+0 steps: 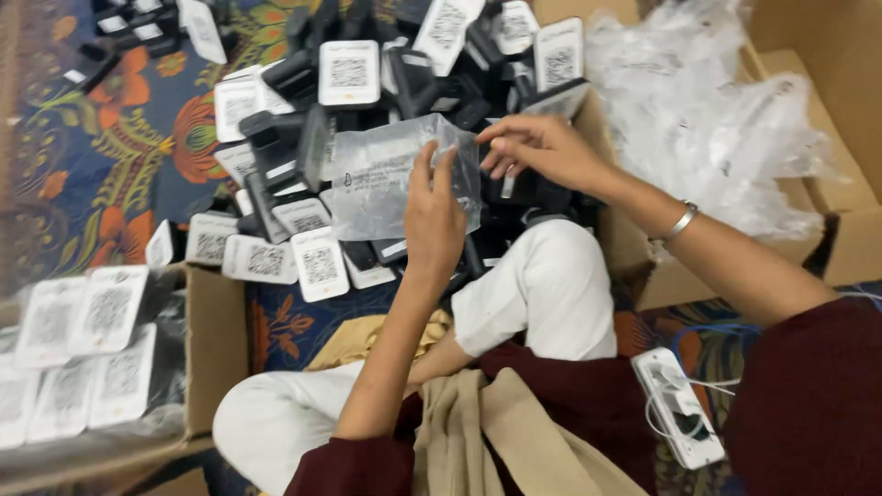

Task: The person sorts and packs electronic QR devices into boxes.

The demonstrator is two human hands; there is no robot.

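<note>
Both hands pinch a clear, crinkled plastic pouch (390,179) just above the middle of the frame. Left hand (434,220) has its grip closed on the pouch's lower right edge, fingers in front, thumb hidden behind. Right hand (533,147) holds the upper right corner between fingertips, its grip nearly shut. Behind the pouch lies a heap of black plastic stands with white square code cards (349,73), spread over a patterned floral floor cloth (110,147). An open cardboard box (216,344) at lower left holds bagged cards. A pile of empty clear bags (698,110) fills the upper right. Judging by the hold, keeping the pouch mouth taut and spread would make handling easier.
</note>
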